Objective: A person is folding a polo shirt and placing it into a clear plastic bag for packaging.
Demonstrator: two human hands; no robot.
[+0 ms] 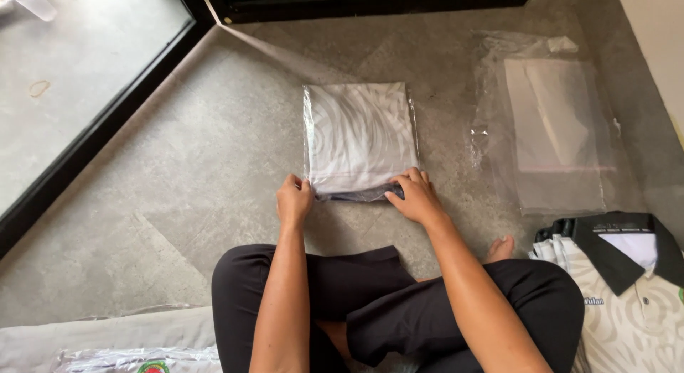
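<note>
Both hands [294, 200] [413, 195] hide bagged shirt's [360, 134] dark near edge

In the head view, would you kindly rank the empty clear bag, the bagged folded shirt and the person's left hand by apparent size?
1. Empty clear bag, largest.
2. Bagged shirt, somewhat smaller.
3. Left hand, clearly smallest.
The two bags lie about equally far from the camera, so that order seems fair; the hand is nearer yet far smaller.
</note>
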